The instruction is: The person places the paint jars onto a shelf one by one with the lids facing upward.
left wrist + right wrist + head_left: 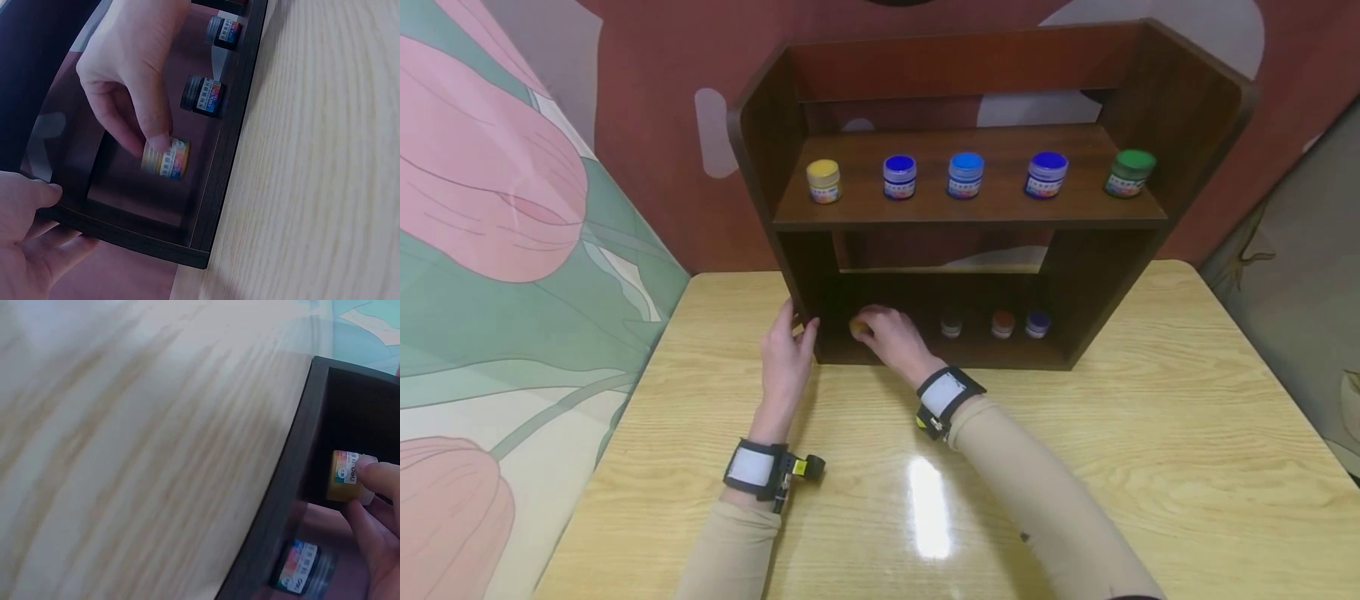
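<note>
My right hand [895,337] pinches a small yellow paint jar [169,164] by its lid end, between thumb and fingers, inside the lower shelf at the left. In the right wrist view the jar's label [345,467] faces the camera. My left hand [786,354] grips the left side panel of the dark wooden shelf [970,212], its thumb on the inner side and its fingers round the outside. Two dark paint jars, a nearer one [205,95] and a farther one [225,31], stand beyond the yellow jar in the left wrist view.
On the lower shelf stand a grey-looking jar [951,323], an orange jar [1002,325] and a purple-blue jar [1037,324]. The upper board holds a yellow jar [824,182], several blue ones and a green jar [1130,173]. The shelf stands on a wooden table [1150,467] against a wall.
</note>
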`<state>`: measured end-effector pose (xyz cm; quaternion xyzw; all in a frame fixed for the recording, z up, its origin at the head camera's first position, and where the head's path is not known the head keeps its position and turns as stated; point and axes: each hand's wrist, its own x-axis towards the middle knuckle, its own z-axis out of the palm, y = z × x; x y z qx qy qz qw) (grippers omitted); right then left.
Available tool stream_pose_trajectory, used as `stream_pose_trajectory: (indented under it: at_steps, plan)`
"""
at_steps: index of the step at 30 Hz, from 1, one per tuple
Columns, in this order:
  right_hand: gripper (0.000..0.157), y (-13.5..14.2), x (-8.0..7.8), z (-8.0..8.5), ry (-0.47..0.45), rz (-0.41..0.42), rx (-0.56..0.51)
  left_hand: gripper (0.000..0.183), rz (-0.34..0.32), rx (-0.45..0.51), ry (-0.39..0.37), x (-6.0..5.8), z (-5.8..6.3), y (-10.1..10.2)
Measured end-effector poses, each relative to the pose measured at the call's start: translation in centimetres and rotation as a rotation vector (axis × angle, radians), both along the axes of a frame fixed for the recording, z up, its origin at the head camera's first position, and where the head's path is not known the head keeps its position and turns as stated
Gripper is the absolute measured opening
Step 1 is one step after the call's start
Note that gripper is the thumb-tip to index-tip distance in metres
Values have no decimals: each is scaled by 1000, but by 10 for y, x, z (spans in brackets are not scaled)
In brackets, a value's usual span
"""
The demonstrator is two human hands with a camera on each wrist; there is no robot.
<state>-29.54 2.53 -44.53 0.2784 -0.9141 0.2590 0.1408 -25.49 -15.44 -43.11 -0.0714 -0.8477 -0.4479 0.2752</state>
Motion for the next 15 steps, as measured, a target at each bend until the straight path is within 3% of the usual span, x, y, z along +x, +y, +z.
stream_pose_trajectory:
  at_steps: [15]
  plan:
    - [8, -11, -1, -10, -1, -29, 9, 38, -3, 22, -18, -1, -1, 0]
